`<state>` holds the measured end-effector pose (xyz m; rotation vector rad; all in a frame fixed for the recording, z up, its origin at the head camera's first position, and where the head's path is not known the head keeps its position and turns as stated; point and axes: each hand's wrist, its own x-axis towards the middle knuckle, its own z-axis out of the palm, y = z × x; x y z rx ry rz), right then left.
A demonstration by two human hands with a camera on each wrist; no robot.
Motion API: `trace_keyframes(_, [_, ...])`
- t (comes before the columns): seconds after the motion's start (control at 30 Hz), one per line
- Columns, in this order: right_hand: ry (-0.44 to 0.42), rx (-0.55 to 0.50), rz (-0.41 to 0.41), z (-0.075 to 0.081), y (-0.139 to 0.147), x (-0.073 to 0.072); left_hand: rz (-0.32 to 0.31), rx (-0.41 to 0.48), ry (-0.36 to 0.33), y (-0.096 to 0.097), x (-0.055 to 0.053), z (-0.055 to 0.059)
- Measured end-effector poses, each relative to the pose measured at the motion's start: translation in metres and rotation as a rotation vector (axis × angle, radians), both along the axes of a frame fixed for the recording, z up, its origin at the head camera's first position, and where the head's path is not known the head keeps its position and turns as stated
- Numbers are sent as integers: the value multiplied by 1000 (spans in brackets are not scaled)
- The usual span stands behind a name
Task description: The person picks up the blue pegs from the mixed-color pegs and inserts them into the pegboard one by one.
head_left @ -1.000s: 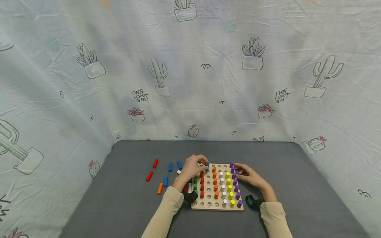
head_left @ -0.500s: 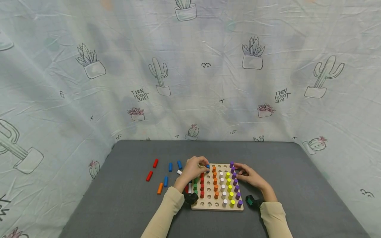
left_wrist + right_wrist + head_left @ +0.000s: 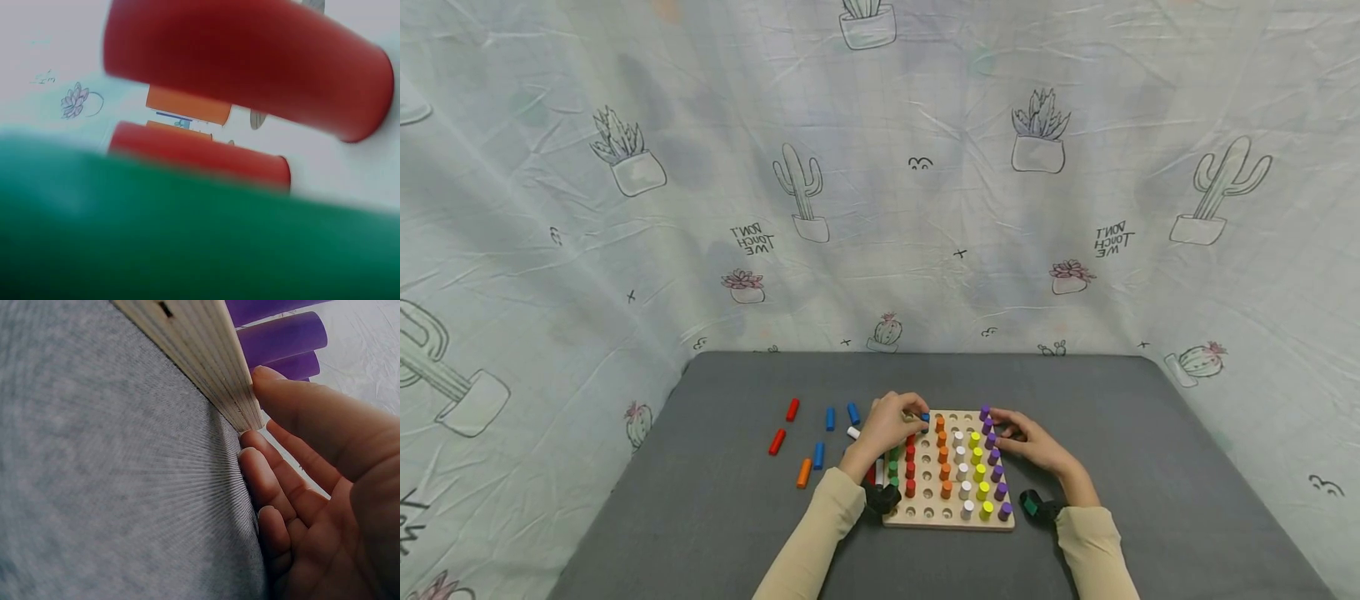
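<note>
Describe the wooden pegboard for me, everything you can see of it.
The wooden pegboard is pale and four-cornered, lying flat on the grey table, with rows of round holes. Its side looks layered, like plywood, with a small dark mark. Upright pegs in green, red, orange, white, yellow and purple stand in columns; several front-left holes are empty. Between red and orange, at the far end, the left hand pinches a blue peg; whether it's seated isn't clear. The right hand touches the right edge near the far corner.
</note>
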<state>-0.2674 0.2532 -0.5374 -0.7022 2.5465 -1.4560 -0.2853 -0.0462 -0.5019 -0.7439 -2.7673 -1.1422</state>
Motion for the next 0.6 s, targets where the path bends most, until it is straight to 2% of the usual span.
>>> trace_keyframes(0.37, [2,10,-5,-1,3,0,-9,6,-12,3,1,0])
trace_keyframes(0.6, [-9,10,-9,1,2,1,-9,45,1,1,3,5])
